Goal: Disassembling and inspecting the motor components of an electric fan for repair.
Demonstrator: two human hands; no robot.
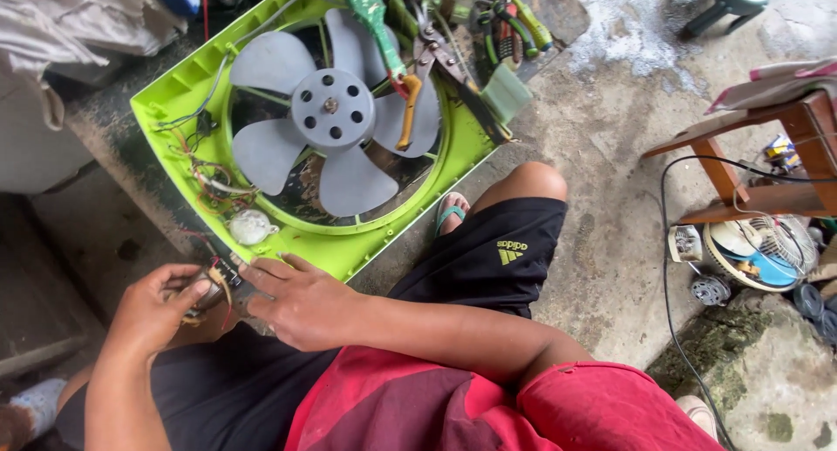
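Nearest, left hand (157, 307) curls shut around a small wired part (212, 287) at the lap; right hand (301, 301) lies flat beside it, fingers spread, fingertips touching the part. Beyond, green fan housing (174, 85) with grey blades (331, 111) lies flat. Tools (436, 54) crowd its far edge. Bare concrete (602, 154) lies rightward.

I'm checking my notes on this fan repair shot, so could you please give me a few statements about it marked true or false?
1. The fan housing is lime green. True.
2. The fan blades are red. False: they are grey.
3. Both hands, the left hand and the right hand, are at a small wired part by the housing's near edge. True.
4. The pliers lie on the floor beside the wooden stool. False: they rest across the blades and housing.
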